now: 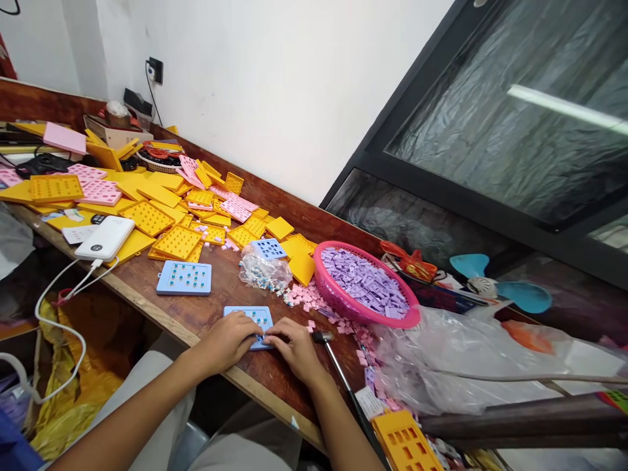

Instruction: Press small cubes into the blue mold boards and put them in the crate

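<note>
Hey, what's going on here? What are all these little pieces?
A person is sitting at a long wooden table. Their left hand and right hand are both on a small blue plate with little pieces set in it. A hammer lies beside the right hand. Nearby, a pink basket is full of light purple pieces, loose pink pieces lie on the table, and many yellow plates are piled farther along.

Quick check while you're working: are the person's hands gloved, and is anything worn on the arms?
Neither the left hand nor the right hand wears a glove. The left forearm and the right forearm are bare, with no sleeve, watch or bracelet showing. Pale trousers show below them.
</note>
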{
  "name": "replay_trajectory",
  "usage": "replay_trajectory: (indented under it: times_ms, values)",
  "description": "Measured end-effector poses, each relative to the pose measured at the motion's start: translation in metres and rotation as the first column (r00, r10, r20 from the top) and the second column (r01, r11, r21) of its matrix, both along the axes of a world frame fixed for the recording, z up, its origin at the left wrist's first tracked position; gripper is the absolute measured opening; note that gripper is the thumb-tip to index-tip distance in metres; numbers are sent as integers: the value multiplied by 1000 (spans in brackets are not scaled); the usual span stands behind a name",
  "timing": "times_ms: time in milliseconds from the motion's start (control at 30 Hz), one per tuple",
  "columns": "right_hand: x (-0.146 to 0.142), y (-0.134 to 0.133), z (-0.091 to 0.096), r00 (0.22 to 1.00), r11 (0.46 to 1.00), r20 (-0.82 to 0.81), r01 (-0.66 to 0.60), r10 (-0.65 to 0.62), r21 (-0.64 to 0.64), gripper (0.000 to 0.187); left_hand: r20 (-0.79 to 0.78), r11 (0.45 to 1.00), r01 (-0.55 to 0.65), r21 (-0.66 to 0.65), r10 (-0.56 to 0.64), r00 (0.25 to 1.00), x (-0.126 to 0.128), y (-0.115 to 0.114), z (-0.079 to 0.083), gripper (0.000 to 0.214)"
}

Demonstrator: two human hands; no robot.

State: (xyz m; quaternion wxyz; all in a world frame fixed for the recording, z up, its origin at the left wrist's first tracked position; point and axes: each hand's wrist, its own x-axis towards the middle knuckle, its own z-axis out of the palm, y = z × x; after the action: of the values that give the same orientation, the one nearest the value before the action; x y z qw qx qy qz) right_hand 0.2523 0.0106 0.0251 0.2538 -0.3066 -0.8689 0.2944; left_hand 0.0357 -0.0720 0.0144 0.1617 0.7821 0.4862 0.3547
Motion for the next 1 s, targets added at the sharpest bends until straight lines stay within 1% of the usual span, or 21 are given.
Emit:
replay_trajectory:
  times_ms: [100, 167, 267, 333, 400, 467, 533, 600, 700, 767, 833, 900, 933, 967, 1000]
  values:
    - [1, 1, 5, 998, 997, 4, -55, 56, -56, 14, -42, 996, -87, -6, 86, 995, 5, -2, -4, 23]
    - [2, 1, 7, 998, 996, 22, -58, 59, -71, 17, -78, 988, -154, 3, 154, 985, 9, -3, -7, 21]
    - [3, 1, 6, 999, 998, 36, -37, 39, -53, 18, -106, 969, -248, 13, 248, 963, 13, -3, -7, 18]
    - [3, 0, 4, 998, 999, 47, -30, 31, -26, 17, -91, 961, -278, 4, 277, 956, 15, -3, -5, 18]
    - [3, -2, 3, 997, 999, 71, -14, 11, 41, 17, -61, 960, -280, -9, 279, 958, 15, -3, -4, 18]
    - [3, -8, 2, 992, 987, 125, -1, -19, 159, 19, -36, 960, -278, -23, 277, 960, 15, -3, -3, 19]
    - [4, -18, 3, 978, 959, 205, -17, -43, 283, 22, -14, 959, -279, -45, 279, 960, 15, -4, -4, 19]
    - [4, -31, 2, 957, 928, 282, -47, -64, 369, 26, 10, 954, -292, -63, 293, 956, 16, -5, -6, 19]
    - [2, -50, 2, 934, 900, 346, -78, -84, 428, 36, 23, 944, -327, -53, 328, 944, 16, -7, -10, 18]
    - [1, -54, 4, 930, 901, 359, -87, -79, 425, 36, 22, 941, -336, -34, 337, 941, 16, -9, -11, 18]
    - [2, -47, 8, 938, 927, 343, -94, -40, 363, 32, 29, 942, -334, -25, 334, 942, 16, -11, -12, 21]
    - [5, -29, 13, 960, 957, 280, -62, -21, 282, 27, 51, 940, -338, -31, 340, 939, 16, -12, -12, 21]
    - [7, -16, 14, 971, 966, 232, -12, -50, 259, 27, 64, 939, -342, -40, 344, 937, 15, -13, -12, 20]
    - [10, -1, 15, 976, 962, 178, 75, -125, 262, 26, 79, 936, -347, -51, 350, 933, 15, -13, -12, 19]
    - [12, 14, 13, 964, 937, 116, 196, -238, 289, 26, 95, 936, -347, -58, 351, 931, 14, -13, -12, 18]
